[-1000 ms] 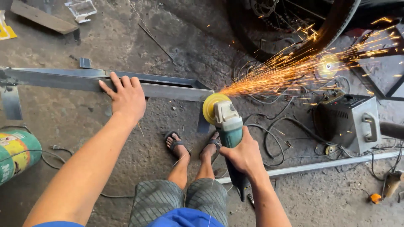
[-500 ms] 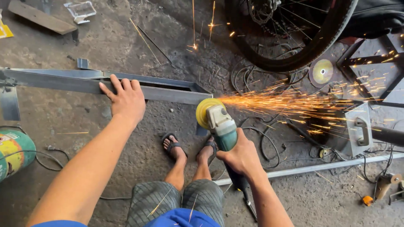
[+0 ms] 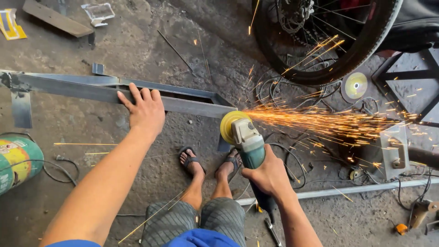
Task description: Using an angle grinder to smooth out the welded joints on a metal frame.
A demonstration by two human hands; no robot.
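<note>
- Rough grey concrete floor (image 3: 68,119) spread under everything, stained and strewn with cables and scraps.
- Nearest, the person squatted in checked shorts, 2 feet in dark flip-flops (image 3: 191,160) planted side by side.
- Their right hand (image 3: 270,176) was wrapped tight around the body of a teal angle grinder (image 3: 247,144), fingers fully closed.
- That grinder's yellow guard met the right end of a long steel frame (image 3: 183,98), and orange sparks (image 3: 329,121) streamed off to the right.
- Their left hand (image 3: 144,110) lay flat and open on the frame's top rail, fingers spread, pressing down rather than gripping.
- At the left edge sat a green and yellow canister (image 3: 18,162).
- Right of the feet, a pale metal bar (image 3: 366,188) lay on the floor.
- Farther back stood a spoked wheel (image 3: 329,41), a loose disc (image 3: 355,86) beside it.
- Farthest, a wooden plank (image 3: 57,18) lay at top left.
</note>
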